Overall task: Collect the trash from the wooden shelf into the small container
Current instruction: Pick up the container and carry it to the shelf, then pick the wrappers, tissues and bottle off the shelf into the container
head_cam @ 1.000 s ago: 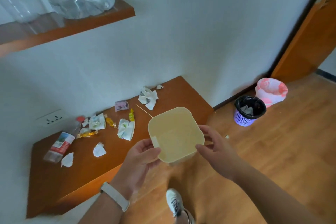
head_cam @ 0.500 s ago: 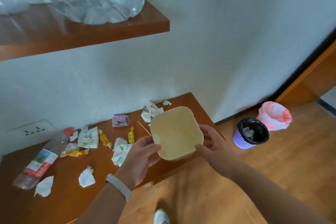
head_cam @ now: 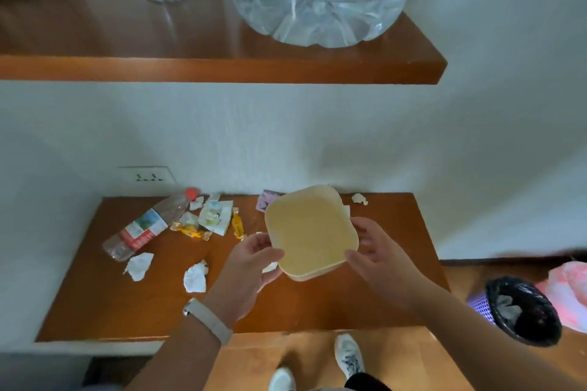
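I hold a small cream square container [head_cam: 309, 232] over the low wooden shelf [head_cam: 158, 305]; my left hand [head_cam: 247, 270] grips its left edge and my right hand [head_cam: 378, 257] its right edge. On the shelf to the left lie an empty plastic bottle [head_cam: 144, 227] with a red cap, crumpled white tissues [head_cam: 195, 276], torn paper wrappers [head_cam: 214, 216] and yellow candy wrappers [head_cam: 236, 227]. A pink packet [head_cam: 265, 200] peeks out behind the container, and a small paper scrap [head_cam: 359, 198] lies by the wall to its right.
An upper wooden shelf [head_cam: 222, 68] juts out overhead with a large clear water jug [head_cam: 317, 0] on it. A wall socket [head_cam: 147, 175] sits above the lower shelf. A purple bin with a black liner [head_cam: 521, 314] and a pink bag [head_cam: 568, 289] stand on the floor at right.
The view has swung to face the shelf squarely. The container in both hands now hangs over the shelf's middle instead of past its right front edge.
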The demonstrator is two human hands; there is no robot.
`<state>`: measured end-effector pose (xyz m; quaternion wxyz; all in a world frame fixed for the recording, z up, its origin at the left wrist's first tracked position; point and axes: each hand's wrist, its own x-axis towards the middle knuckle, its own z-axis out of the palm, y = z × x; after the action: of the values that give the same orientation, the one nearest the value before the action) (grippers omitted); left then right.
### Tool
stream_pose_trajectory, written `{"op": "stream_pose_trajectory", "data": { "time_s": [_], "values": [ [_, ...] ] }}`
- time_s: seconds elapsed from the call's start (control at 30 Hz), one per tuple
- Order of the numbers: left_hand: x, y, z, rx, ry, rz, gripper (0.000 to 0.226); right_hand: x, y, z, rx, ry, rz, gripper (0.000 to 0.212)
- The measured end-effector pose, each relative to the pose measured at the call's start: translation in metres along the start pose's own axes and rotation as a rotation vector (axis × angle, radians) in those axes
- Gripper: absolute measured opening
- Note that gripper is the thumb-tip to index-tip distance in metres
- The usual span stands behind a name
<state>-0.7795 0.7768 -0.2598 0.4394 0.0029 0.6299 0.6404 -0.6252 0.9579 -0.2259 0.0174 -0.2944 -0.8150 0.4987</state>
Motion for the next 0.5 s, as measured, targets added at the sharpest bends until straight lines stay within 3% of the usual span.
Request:
{"op": "stream_pose_trajectory", "data": {
  "time_s": [0.37, 0.5],
  "values": [
    [-0.001, 0.001, 0.026, -0.138, 0.360, -0.033, 0.025, 0.083, 0.010, -0.027, -0.051, -0.336, -0.164, 0.048],
    [0.002, -0.008, 0.053, -0.210, 0.467, -0.027, 0.022, 0.110, 0.028, -0.046, -0.023, -0.443, -0.202, 0.038]
  ]
}}
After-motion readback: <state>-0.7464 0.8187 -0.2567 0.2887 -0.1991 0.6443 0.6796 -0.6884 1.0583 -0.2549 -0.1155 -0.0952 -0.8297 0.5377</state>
